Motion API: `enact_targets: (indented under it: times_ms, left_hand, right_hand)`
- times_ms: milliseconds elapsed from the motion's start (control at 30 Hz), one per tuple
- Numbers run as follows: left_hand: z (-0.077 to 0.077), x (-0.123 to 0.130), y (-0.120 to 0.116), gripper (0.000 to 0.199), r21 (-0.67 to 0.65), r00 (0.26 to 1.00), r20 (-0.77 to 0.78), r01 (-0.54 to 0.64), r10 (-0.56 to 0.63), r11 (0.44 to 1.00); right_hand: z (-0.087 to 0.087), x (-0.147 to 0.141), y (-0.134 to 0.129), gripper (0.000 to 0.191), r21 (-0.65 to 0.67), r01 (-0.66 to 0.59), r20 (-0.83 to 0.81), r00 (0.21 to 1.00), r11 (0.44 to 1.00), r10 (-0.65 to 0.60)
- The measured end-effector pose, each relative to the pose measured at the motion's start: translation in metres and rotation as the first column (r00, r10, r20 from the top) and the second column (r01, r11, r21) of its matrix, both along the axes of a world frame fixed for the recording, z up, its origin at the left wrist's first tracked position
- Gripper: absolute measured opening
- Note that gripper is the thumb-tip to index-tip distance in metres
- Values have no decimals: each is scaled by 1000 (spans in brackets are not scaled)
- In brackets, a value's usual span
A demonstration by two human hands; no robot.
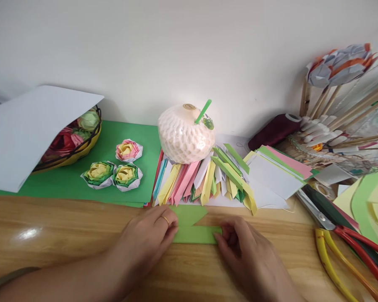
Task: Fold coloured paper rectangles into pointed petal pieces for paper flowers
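A light green paper strip (195, 235), folded along its length, lies on the wooden table between my hands. My left hand (156, 230), with a ring on one finger, is closed on the strip's left end. At its right end, my right hand (244, 243) pinches the paper between thumb and curled fingers. Behind the strip lies another light green paper piece (190, 214) with a slanted end; whether the two are joined I cannot tell. Just beyond, a row of folded paper strips (204, 178) in pink, yellow, green and white rests before a wrapped coconut (185, 134) with a green straw.
Three paper flowers (127, 176) sit on green sheets (110, 130) at left, near a basket (91, 147) partly covered by a white sheet (38, 130). Scissors (326, 222), yellow-handled pliers (329, 264), a dark thread spool (274, 132) and loose paper (274, 172) lie at right.
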State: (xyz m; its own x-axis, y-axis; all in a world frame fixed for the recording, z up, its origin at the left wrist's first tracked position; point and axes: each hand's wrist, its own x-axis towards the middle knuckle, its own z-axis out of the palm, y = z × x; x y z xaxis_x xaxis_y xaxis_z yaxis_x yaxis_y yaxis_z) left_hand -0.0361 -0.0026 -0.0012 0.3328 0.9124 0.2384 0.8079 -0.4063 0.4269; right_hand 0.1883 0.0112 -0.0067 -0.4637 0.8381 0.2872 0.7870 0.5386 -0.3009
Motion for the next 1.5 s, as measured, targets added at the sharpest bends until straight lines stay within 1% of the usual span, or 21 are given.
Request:
enact_targets:
  times_ms: [167,267,400,433,533,633,700,733,800,833,900,1000,1100,1167,1233,1333,1400,1500]
  left_hand:
    - [1,-1,0,20,-11,1000,-2,14,-14,1000]
    - [0,-1,-1,20,-15,1000,-5,24,-24,1000]
    - [-3,-2,-1,24,26,1000,4,1,-1,1000]
    - [-4,-2,-1,25,22,1000,-3,15,-15,1000]
    - [-4,-3,-2,26,32,997,-55,62,-60,998]
    - [-4,-2,-3,30,86,987,-149,73,-60,994]
    - [-4,0,-4,29,146,975,-206,110,-79,983]
    - [-4,1,-4,26,188,968,-228,151,-106,971]
    - [-3,1,-4,21,266,940,-287,264,-185,927]
    - [-3,1,-4,20,287,921,-321,317,-221,904]
    - [-4,0,-3,20,293,890,-376,378,-258,878]
    - [-10,-2,-3,19,283,888,-394,361,-235,888]
    - [-18,-2,-3,17,309,909,-362,327,-207,893]
    - [-22,-2,-2,12,318,918,-340,318,-205,893]
    - [-22,-1,-1,7,334,928,-317,302,-195,893]
    - [-20,1,1,12,385,944,-276,283,-183,879]
    - [-19,2,1,14,406,946,-267,282,-182,870]
    - [-20,1,0,11,396,942,-288,281,-173,874]
  right_hand:
    - [2,0,1,14,-9,1,5,1000,1000,-1]
    - [6,-1,2,19,14,-23,2,1000,1000,23]
    - [9,-1,4,23,37,-66,-15,998,997,67]
    - [9,-1,4,23,37,-74,-18,997,997,74]
    - [6,2,3,22,11,-85,-17,996,996,86]
    - [1,5,-1,19,-2,-111,5,994,994,111]
    - [-2,7,-3,18,12,-141,28,990,990,140]
    - [-3,8,-5,19,19,-154,39,987,988,153]
    - [-6,9,-6,21,22,-174,55,983,984,173]
    - [-6,10,-6,22,21,-180,60,982,984,178]
    - [-6,11,-4,24,18,-183,71,981,983,182]
    - [0,11,2,25,42,-185,56,982,982,182]
    - [8,8,7,22,105,-192,30,981,976,190]
    - [13,3,6,22,157,-231,39,973,960,227]
    - [15,-2,2,25,181,-310,69,951,933,302]
    - [14,-8,-3,30,160,-397,115,917,904,382]
    - [12,-10,-6,33,147,-395,138,916,907,377]
    - [10,-11,-8,34,130,-382,162,919,915,360]
